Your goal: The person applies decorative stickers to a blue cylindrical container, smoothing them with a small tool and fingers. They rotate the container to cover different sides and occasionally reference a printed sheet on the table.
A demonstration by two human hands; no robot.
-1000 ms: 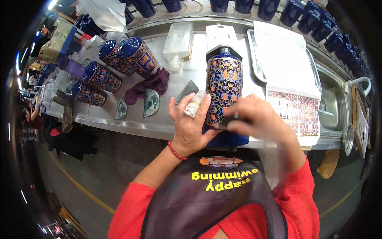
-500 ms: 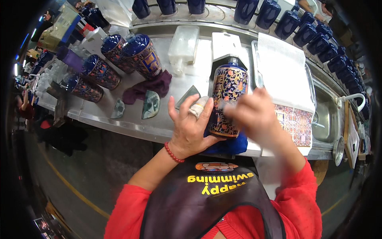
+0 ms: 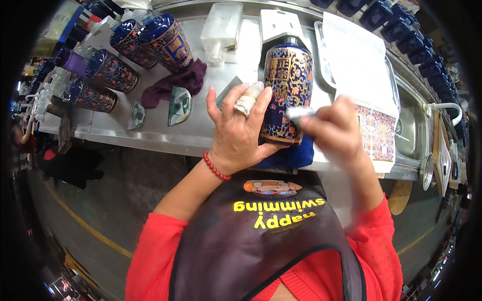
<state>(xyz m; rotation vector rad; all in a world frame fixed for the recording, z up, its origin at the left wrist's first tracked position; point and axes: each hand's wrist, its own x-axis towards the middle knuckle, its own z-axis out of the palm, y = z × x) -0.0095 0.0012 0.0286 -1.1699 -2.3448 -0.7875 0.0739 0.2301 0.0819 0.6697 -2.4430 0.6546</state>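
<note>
A dark blue bottle point(image 3: 288, 93) with a gold, red and white floral pattern lies tilted on a white holder point(image 3: 281, 25), its neck pointing away from me. My left hand point(image 3: 236, 125) steadies the bottle from the left, thumb along its base and the other fingers spread. White wrapping point(image 3: 248, 100) covers one of its fingers. Blurred by motion, my right hand point(image 3: 336, 128) is closed over the bottle's lower right side. At its fingertips is a small white and grey-blue piece point(image 3: 300, 114), whose kind I cannot make out. A blue cloth point(image 3: 288, 156) lies under the bottle's near end.
Several patterned bottles point(image 3: 165, 42) stand at the left beside a purple cloth point(image 3: 173, 83) and dark green flat pieces point(image 3: 179, 106). A clear bottle point(image 3: 221, 30) lies farther back. White paper point(image 3: 351, 55) and patterned sheets point(image 3: 376, 133) lie right, near a sink point(image 3: 411, 135). Plain blue bottles point(image 3: 399, 30) line the back right.
The view has shifted, so the table things sit higher in the picture. My right hand has moved slightly down along the bottle, and the white-tipped piece now shows. My left hand keeps its hold.
</note>
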